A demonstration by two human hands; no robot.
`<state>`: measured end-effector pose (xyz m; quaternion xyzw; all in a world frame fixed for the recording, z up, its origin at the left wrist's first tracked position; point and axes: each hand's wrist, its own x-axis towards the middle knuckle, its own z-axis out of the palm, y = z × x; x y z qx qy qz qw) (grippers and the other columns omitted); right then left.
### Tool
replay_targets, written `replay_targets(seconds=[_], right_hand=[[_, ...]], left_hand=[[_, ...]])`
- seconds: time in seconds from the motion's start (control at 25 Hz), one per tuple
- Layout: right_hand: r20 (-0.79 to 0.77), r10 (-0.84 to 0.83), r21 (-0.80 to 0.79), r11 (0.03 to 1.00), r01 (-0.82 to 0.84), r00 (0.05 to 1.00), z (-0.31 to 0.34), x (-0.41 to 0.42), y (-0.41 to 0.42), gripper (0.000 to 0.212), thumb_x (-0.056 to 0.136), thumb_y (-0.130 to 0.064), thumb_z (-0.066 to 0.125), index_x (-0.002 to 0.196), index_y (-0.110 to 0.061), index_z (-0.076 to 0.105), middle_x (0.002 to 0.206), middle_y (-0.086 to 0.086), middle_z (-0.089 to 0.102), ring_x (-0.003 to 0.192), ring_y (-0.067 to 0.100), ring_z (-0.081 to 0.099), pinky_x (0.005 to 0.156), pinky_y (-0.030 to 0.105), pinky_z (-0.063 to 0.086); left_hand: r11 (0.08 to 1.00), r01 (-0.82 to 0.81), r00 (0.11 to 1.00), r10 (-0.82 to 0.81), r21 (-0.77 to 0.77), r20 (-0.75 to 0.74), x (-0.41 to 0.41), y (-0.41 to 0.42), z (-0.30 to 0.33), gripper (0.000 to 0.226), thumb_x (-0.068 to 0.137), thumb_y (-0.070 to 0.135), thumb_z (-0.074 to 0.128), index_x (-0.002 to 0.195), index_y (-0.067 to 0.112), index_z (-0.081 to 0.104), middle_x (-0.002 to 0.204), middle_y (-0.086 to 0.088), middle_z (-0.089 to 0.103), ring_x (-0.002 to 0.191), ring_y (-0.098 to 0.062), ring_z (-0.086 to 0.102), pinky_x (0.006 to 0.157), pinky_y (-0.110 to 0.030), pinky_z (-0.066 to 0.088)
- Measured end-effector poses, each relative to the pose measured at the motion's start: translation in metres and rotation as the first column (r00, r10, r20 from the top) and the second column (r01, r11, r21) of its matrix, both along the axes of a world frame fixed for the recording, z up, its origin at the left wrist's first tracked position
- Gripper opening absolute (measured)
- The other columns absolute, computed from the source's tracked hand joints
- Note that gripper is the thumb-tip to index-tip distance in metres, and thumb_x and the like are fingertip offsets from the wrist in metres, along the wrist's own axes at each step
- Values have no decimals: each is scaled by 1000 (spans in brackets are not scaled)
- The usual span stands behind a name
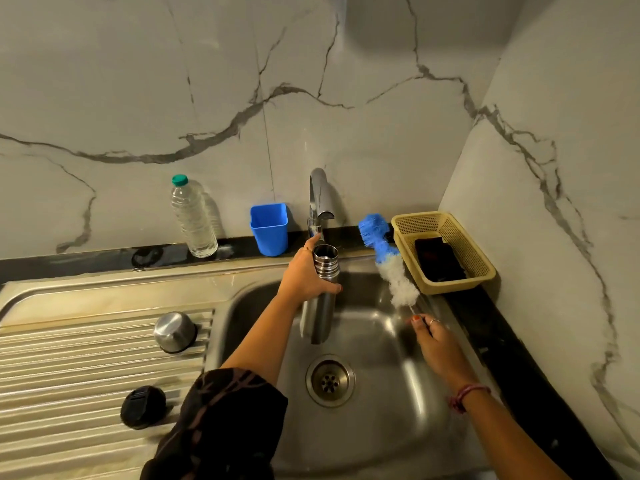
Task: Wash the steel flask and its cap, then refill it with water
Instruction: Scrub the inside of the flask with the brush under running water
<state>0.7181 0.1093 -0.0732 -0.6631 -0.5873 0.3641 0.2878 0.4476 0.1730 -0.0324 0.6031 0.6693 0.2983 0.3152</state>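
Observation:
My left hand grips the steel flask near its ribbed neck and holds it upright over the sink, its open mouth just under the tap. My right hand pinches the thin wire handle of a bottle brush with blue and white bristles, which points up and away beside the flask. The steel cap sits dome up on the ribbed drainboard. A black inner lid lies nearer to me on the same board.
A clear plastic water bottle with a green cap and a blue plastic cup stand on the black ledge behind the sink. A yellow mesh basket holding a dark pad sits at the right corner. Marble walls close in behind and right.

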Motion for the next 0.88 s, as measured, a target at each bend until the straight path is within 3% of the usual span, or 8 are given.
replay_targets(seconds=[0.12, 0.28, 0.52, 0.64, 0.8, 0.88], right_hand=[[-28, -18, -20, 1000, 17, 999, -6, -1, 2, 29, 99, -28, 44, 105, -11, 67, 88, 4, 66, 83, 20, 63, 68, 25, 46], [-37, -13, -46, 999, 12, 999, -8, -5, 0, 25, 99, -27, 45, 98, -13, 66, 76, 2, 65, 58, 6, 51, 54, 17, 37], [-35, -21, -68, 998, 18, 999, -13, -10, 4, 27, 99, -29, 44, 97, -14, 67, 82, 20, 66, 59, 15, 52, 54, 23, 41], [-34, -11, -65, 998, 9, 999, -9, -16, 4, 27, 99, -27, 45, 99, -11, 67, 82, 19, 66, 59, 14, 52, 51, 18, 39], [-75, -12, -82, 997, 6, 997, -10, -19, 5, 28, 98, -28, 45, 94, -10, 66, 90, 30, 64, 68, 23, 52, 54, 23, 41], [-86, -20, -95, 995, 11, 996, -11, -18, 5, 26, 98, -28, 45, 95, -12, 66, 85, 28, 64, 66, 22, 51, 55, 24, 41]], left_hand=[[999, 34, 999, -35, -30, -39, 3, 15, 1, 131, 52, 30, 92, 156, 27, 11, 139, -6, 50, 127, -24, 51, 107, -43, 44], [997, 46, 997, -50, -68, -51, 0, 29, 1, 137, 52, 29, 93, 157, 28, 5, 140, -8, 49, 127, -26, 50, 108, -42, 43], [993, 76, 987, -88, -91, -138, -9, 37, 2, 139, 53, 31, 93, 157, 30, 1, 138, -6, 55, 130, -28, 47, 110, -46, 40], [987, 108, 978, -128, -123, -168, -9, 39, 2, 137, 55, 30, 93, 157, 29, 1, 140, -8, 54, 132, -30, 46, 111, -46, 39], [987, 99, 977, -121, -130, -175, -6, 42, -1, 138, 56, 30, 93, 157, 27, -2, 144, -11, 49, 135, -31, 42, 112, -44, 37], [988, 91, 978, -113, -129, -177, -5, 42, -2, 139, 56, 29, 93, 157, 27, -4, 141, -12, 50, 131, -29, 45, 110, -41, 39]])
